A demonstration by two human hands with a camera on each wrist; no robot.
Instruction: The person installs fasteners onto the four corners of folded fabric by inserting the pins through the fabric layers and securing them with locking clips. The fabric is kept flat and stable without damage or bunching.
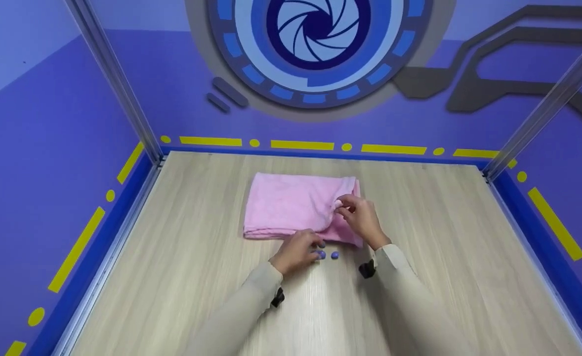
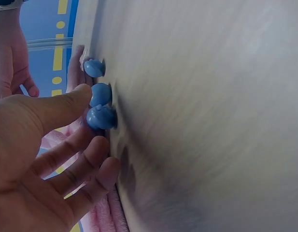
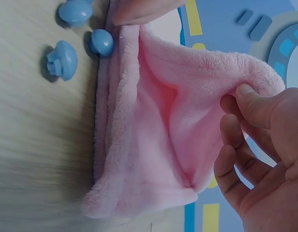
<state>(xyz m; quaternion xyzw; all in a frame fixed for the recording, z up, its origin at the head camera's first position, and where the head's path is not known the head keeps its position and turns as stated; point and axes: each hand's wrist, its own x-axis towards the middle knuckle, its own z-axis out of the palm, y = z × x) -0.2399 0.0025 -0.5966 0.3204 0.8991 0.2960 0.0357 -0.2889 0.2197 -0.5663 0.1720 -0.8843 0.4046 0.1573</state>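
A folded pink plush towel lies on the table. With thumb and forefinger my right hand pinches its upper layer at the right corner and lifts it, so the fold gapes in the right wrist view; the other fingers curl loosely. At the towel's near edge, my left hand has its thumb against a small blue mushroom-shaped piece. Beside its forefinger is a second blue piece, and a third lies a little to the right. One piece shows a pronged stem.
The pale wooden table extends around the towel. Blue printed walls enclose it at the back and sides, with metal posts in the corners.
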